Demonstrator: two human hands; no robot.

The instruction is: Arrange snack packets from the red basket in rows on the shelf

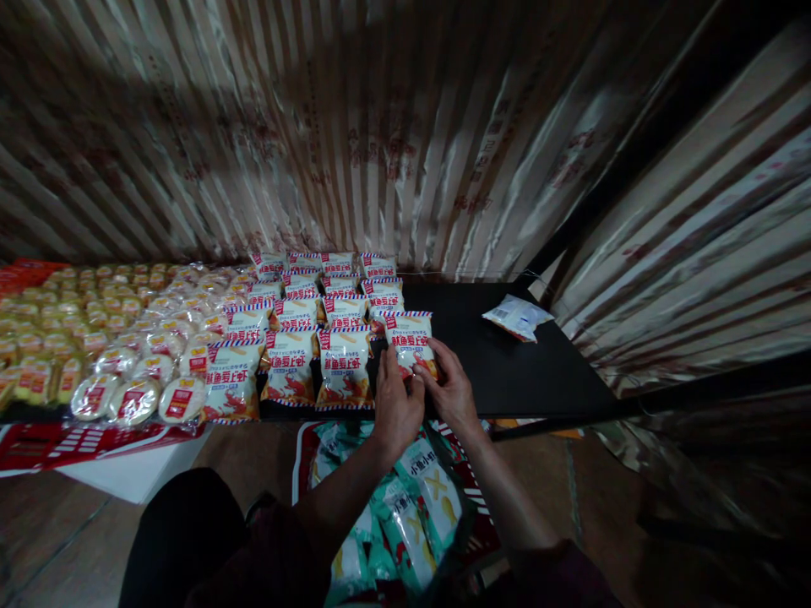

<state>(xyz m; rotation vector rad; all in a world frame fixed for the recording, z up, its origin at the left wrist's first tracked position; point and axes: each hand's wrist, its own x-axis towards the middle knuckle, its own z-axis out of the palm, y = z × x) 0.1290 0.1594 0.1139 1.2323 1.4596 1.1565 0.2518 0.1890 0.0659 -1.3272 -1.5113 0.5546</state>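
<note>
Between my two hands stands a white and orange snack bag [409, 334] with red lettering and a striped top edge. My left hand [398, 401] presses against its lower left side, and my right hand [451, 390] grips its lower right side. Both hands are closed about the bag, near the front edge of the black shelf [507, 380]. To the left, matching snack bags [345, 367] stand upright in rows. Another bag [518, 317] lies flat on the shelf to the right, its back side up.
Round wrapped cakes [133, 399] and small yellow packaged cakes [38, 376] fill the shelf's left part. Below my arms, a red basket [296, 469] holds green and white snack bags [405, 515]. Striped plastic sheeting [380, 127] hangs behind the shelf, and a dark frame bar [608, 152] slants at right.
</note>
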